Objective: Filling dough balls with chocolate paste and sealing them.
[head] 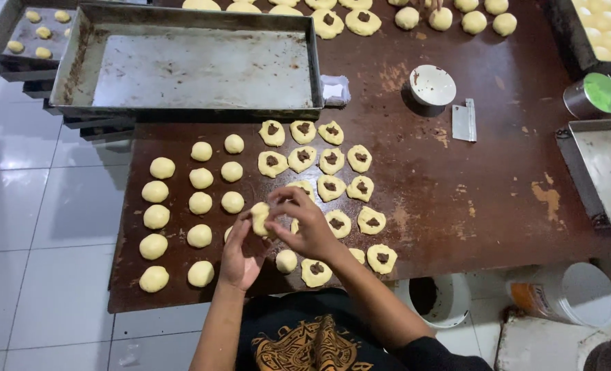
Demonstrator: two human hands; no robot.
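Work in hand: a person at a brown table [456, 206] closes a piece of dough [260, 218] held over the table's near edge.
Left hand [240, 257]: cupped palm up beneath the dough piece, fingers curled to cradle it.
Right hand [305, 223]: fingertips pinching the top of the same piece; whether filling sits inside cannot be told.
Done, by judgement: about 14 smooth sealed balls [182, 206] in 3 loose columns at the left of the table.
Left to do, by judgement: roughly 14 flattened discs with a dark filling dab [329, 165], open, lying to the right of the balls and around the hands.
Tray status: the large metal tray [189, 69] at the far edge shows a bare floor; a smaller tray [17, 31] beyond holds a few balls.
Other items: white bowl [432, 86], metal scraper [464, 120], green-lidded can [594, 95].
Hidden or cut off: the far rows of dough run out of view; discs beneath the right forearm are partly covered; the right-hand trays are cropped.
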